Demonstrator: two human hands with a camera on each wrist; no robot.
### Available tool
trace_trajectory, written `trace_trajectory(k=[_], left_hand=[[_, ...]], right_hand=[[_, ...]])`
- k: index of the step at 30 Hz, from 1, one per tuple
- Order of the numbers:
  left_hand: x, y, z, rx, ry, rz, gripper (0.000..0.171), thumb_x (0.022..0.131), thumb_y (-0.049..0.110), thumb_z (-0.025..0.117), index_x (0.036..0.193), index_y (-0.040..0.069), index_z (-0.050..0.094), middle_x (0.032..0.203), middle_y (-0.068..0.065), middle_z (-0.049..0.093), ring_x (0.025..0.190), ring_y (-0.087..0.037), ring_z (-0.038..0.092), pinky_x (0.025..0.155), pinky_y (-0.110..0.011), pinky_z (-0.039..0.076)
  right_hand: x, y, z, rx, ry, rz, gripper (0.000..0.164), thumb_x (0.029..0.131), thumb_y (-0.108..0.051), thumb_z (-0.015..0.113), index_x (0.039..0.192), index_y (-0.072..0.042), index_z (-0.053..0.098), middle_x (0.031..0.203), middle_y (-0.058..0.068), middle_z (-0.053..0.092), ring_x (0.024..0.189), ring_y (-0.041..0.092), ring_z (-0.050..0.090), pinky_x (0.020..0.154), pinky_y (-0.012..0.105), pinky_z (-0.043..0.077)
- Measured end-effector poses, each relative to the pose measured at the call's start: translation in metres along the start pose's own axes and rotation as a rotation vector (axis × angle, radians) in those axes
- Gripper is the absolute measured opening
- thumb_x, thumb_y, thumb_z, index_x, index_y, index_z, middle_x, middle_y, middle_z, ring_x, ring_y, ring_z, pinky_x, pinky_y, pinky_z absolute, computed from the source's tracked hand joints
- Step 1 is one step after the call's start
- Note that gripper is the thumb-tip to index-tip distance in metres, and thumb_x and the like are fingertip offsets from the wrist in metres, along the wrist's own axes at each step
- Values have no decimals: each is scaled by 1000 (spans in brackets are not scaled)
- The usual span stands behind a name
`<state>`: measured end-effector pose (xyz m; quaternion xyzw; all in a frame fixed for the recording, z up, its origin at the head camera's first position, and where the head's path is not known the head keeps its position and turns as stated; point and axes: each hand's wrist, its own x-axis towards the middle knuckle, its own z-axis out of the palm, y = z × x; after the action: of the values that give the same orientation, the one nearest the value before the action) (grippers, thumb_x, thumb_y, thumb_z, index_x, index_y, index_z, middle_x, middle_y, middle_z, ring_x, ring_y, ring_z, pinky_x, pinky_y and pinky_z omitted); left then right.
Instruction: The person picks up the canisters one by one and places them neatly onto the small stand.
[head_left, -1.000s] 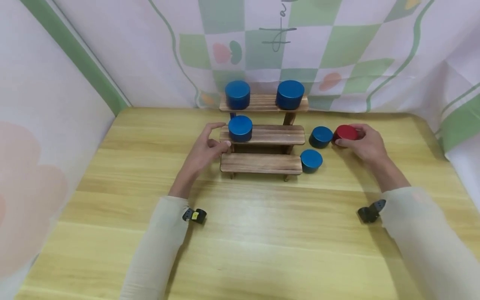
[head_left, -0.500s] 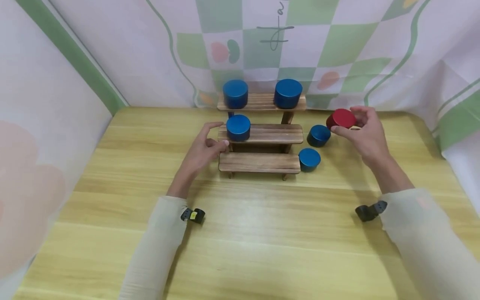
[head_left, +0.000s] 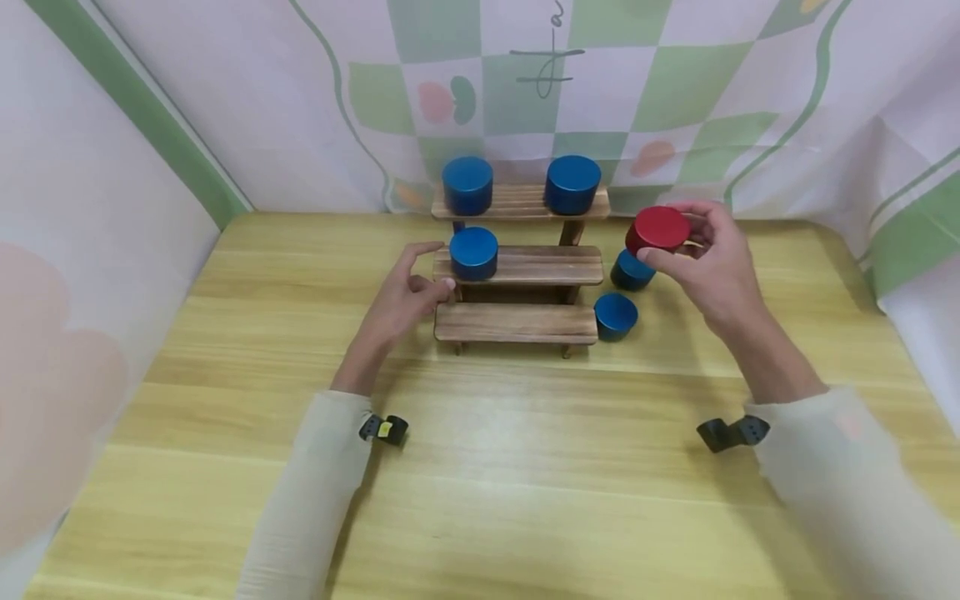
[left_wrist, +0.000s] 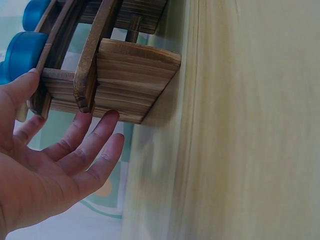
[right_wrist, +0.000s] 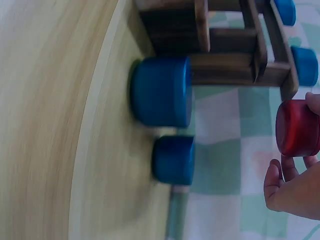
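Note:
My right hand (head_left: 716, 267) holds a round red tin (head_left: 662, 228) between thumb and fingers, raised off the table. In the head view the tin overlaps a blue tin (head_left: 632, 271) standing on the table behind it. At the left end of a three-step wooden stand (head_left: 517, 321), my left hand (head_left: 401, 300) grips the middle step, thumb at its front edge and index finger at the back. The other left fingers spread loosely below in the left wrist view. One blue tin (head_left: 473, 252) sits on that middle step, beside the left fingertips.
On the top step stand two blue tins, one left (head_left: 468, 185) and one right (head_left: 573, 183). Another blue tin (head_left: 616, 317) stands on the table against the lowest step's right end. A patterned curtain (head_left: 517, 92) hangs behind the wooden table (head_left: 510, 483).
My right hand has lifted the red tin off the table and carried it left, over beside the stand. The left hand keeps its place at the stand.

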<state>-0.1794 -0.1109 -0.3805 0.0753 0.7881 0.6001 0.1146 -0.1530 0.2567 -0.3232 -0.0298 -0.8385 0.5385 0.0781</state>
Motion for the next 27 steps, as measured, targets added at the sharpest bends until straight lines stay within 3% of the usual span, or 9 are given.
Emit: trace_trajectory(k=[4,12,21,27], left_hand=[[0,-1,0,-10,2,5,58,98,25,66,151,24,41,93,-15,69,81,-26,61,77,-46,50],[0,-2,0,-15,7,5,57,98,26,67,149,26,43,89,-15,68,77,-32,58,69,-44,47],[-1,-3,2,-22,11,14,58,98,24,67,150,22,41,81,-15,64,73,-39,53,59,-34,41],[-1,-1,3,-17,18,11,58,98,23,67,151,22,41,82,-15,64,74,-39,53,60,-34,42]], right_hand=[[-6,-8,11,53,-25,-33,59,89,-5,75,140,-6,47,125,2,53,112,16,48,88,17,44],[-14,-10,31,16,-66,-24,62,89,-16,78,141,-5,46,126,6,54,113,17,47,95,31,41],[-17,-14,46,4,-86,-63,58,89,-18,79,138,-6,51,129,8,57,113,20,50,94,27,45],[-15,-14,56,-22,-85,-115,60,87,-19,80,138,-6,53,127,8,57,112,18,50,94,29,43]])
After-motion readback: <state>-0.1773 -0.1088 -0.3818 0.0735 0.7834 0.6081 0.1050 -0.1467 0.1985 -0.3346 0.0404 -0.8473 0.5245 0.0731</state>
